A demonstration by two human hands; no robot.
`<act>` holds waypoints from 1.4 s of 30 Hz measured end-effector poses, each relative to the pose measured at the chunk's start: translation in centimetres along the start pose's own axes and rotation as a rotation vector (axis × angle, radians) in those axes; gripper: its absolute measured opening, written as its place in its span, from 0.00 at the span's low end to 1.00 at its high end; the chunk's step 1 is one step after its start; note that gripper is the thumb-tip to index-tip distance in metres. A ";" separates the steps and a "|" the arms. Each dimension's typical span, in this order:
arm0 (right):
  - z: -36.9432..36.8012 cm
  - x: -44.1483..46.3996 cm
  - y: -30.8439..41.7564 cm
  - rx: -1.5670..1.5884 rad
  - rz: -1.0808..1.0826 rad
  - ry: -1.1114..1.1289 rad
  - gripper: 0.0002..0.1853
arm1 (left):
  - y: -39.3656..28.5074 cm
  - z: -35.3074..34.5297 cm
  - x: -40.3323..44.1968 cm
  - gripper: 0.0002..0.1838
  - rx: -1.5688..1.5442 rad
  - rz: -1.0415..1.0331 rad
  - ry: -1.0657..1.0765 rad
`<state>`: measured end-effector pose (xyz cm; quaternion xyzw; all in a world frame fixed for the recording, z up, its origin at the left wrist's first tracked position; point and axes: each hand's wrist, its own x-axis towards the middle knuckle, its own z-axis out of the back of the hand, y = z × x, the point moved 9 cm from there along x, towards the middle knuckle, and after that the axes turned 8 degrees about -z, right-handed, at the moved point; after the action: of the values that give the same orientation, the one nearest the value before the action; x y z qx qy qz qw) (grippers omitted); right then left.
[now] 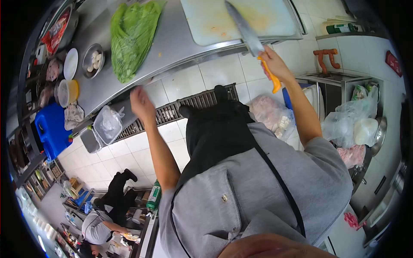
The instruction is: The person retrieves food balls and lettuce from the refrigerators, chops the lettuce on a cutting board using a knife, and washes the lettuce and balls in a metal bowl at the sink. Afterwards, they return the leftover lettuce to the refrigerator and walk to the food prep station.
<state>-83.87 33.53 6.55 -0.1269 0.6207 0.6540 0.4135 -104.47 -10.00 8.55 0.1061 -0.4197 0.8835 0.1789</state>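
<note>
My right hand (273,63) is closed round the orange handle of a large knife (245,31), whose blade points up over the stained white cutting board (202,21). My left hand (141,102) hangs just off the front edge of the steel counter (172,45); it is blurred, and its fingers cannot be made out. A leafy green lettuce (133,38) lies on the counter, up and left of the board. Beside it stands a metal bowl (93,61) with several white pieces in it.
Left of the bowl are a white plate (70,63) and a yellow tub (68,93). A blue jerrycan (51,129) stands below. Plastic bags (359,124) lie at the right. Another person (97,225) is at the lower left. A floor drain (167,112) runs behind my apron.
</note>
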 end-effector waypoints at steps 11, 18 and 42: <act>-7.5 1.2 4.5 -0.132 0.128 0.111 0.10 | -7.5 -5.0 -0.9 0.09 0.091 -0.535 0.285; -18.5 -2.6 -1.1 -0.436 -0.042 0.598 0.10 | 20.3 12.7 -31.1 0.14 0.203 0.810 0.127; -79.4 12.8 -15.5 -1.117 1.027 0.501 0.33 | 10.0 14.7 -68.5 0.11 -0.153 1.746 -0.127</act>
<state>-108.68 -36.07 -28.78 -0.1566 0.2568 0.9290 -0.2158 -45.38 -42.89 -12.40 -0.2162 -0.4180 0.6668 -0.5779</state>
